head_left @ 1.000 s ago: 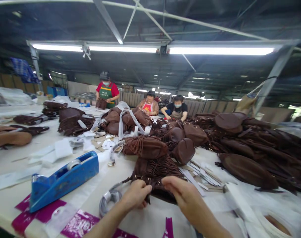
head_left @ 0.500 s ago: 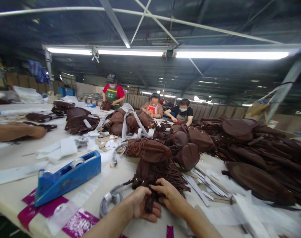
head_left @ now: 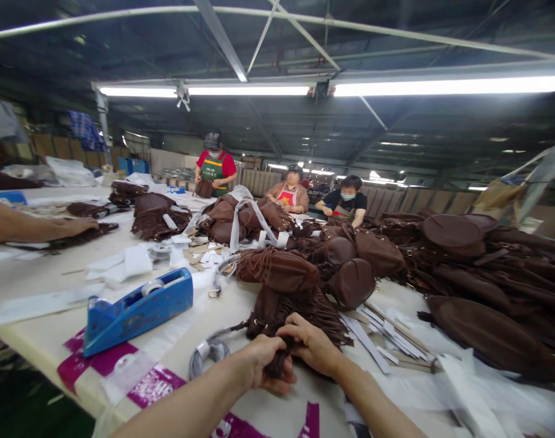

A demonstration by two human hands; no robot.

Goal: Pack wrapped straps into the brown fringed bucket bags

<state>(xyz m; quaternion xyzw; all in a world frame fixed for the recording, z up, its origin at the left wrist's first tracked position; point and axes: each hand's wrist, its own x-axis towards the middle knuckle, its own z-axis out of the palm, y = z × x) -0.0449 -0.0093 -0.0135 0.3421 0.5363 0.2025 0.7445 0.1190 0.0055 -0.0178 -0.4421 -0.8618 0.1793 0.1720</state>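
Note:
Near the table's front edge lies a dark brown fringed bag, its long fringe spread to the right. My left hand is closed around a dark brown tassel at the bag's near side. My right hand pinches the same tassel near its upper end, with the fingertips of both hands close together. What the fingers do in detail is partly hidden. A bag strap wrapped in grey film lies coiled to the left, beside my left wrist.
A blue tape dispenser stands to the left on the table. Brown bags are heaped ahead, with a large pile at right. Paper strips lie nearby. A co-worker's arm reaches in from the left; several people work beyond.
My left fingers have curled from a spread palm to close round the tassel. My right hand has shifted slightly up. The view has turned a little left. The co-worker's hand rests on dark material.

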